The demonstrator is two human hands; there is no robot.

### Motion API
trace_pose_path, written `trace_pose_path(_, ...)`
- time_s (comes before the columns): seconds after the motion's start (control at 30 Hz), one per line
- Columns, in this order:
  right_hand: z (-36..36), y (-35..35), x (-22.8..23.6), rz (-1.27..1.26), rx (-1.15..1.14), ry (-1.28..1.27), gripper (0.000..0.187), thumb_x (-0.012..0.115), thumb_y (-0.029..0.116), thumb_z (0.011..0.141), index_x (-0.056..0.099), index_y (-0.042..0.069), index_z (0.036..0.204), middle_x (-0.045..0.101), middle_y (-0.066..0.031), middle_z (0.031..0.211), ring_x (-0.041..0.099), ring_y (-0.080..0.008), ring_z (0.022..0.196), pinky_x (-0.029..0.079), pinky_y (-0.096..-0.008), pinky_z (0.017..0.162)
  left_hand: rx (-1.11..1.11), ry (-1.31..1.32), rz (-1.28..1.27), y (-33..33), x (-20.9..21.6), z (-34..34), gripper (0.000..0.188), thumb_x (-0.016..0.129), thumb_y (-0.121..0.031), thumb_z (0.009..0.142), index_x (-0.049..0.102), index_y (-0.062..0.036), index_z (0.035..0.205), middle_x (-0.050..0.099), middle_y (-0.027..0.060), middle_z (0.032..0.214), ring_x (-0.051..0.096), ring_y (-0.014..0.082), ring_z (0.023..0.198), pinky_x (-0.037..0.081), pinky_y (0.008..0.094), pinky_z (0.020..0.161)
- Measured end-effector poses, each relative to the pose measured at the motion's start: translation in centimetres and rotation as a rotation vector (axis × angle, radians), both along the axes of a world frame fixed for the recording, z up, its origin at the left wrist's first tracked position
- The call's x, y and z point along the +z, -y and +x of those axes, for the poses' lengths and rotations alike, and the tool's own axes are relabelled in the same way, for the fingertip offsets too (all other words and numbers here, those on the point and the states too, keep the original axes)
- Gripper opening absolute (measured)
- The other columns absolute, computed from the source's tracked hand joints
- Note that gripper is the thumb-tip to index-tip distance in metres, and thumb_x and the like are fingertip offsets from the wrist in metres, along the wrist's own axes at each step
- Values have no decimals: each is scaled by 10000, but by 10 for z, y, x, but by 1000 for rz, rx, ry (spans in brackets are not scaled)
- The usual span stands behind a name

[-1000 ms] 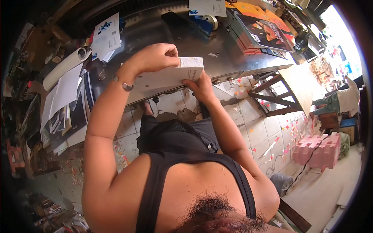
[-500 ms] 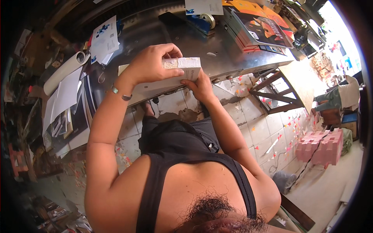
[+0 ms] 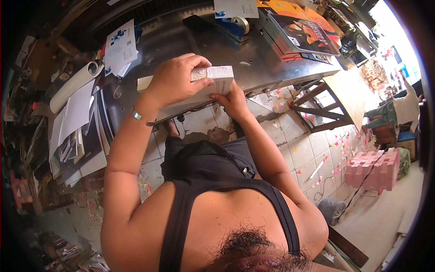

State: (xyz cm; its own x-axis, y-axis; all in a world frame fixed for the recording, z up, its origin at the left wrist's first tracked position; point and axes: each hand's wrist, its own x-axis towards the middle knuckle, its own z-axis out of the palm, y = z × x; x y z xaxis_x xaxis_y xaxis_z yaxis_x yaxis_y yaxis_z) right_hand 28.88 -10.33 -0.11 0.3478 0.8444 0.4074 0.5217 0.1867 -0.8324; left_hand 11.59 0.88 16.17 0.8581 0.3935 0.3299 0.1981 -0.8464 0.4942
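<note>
Evidently a white stack (image 3: 199, 93) of sheets is being squared at the bench's (image 3: 272, 68) near edge. It is clamped from above by the left hand (image 3: 174, 81), fingers curled over it, and propped underneath by the right hand (image 3: 233, 102) (fingers hidden). Next, an even, steady grip seems called for.

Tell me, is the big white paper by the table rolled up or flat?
Rolled up. The white paper roll lies as a long tube left of the metal table, and its round open end shows a curled edge.
</note>
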Motion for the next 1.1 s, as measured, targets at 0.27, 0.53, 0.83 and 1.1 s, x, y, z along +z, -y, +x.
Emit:
trace_pose_path(0.27,-4,-4,52,313,130,-375,561,832,268,880,563,18,1305,694,-100,1151,655,-184,1066,512,-329,929,9,57,25,2,-12,-1,361,795,-280,873,706,-54,1141,716,118,1036,693,335,948,543,405,829)
trace_pose_path(0.53,-2,-8,53,294,174,-470,345,764,145,931,597,-1,1196,676,-42,1063,622,-110,992,502,-271,885,57,184,223,8,-23,2,243,760,-310,884,721,-116,1026,699,40,947,692,292,896,526,410,798)
trace_pose_path(0.83,0,-6,52,294,190,-508,357,774,146,918,594,5,1192,667,-38,1062,607,-101,999,494,-267,885,57,176,244,12,-24,1,257,761,-283,882,711,-108,1063,713,48,983,683,279,899,481,392,805)
trace_pose_path(1.1,24,12,116,101,149,53,543,864,145,779,614,53,1252,620,-152,1333,622,-307,1232,493,-415,1037,58,208,253,12,-26,1,257,766,-287,873,708,-98,1038,698,32,967,674,261,895,464,376,836)
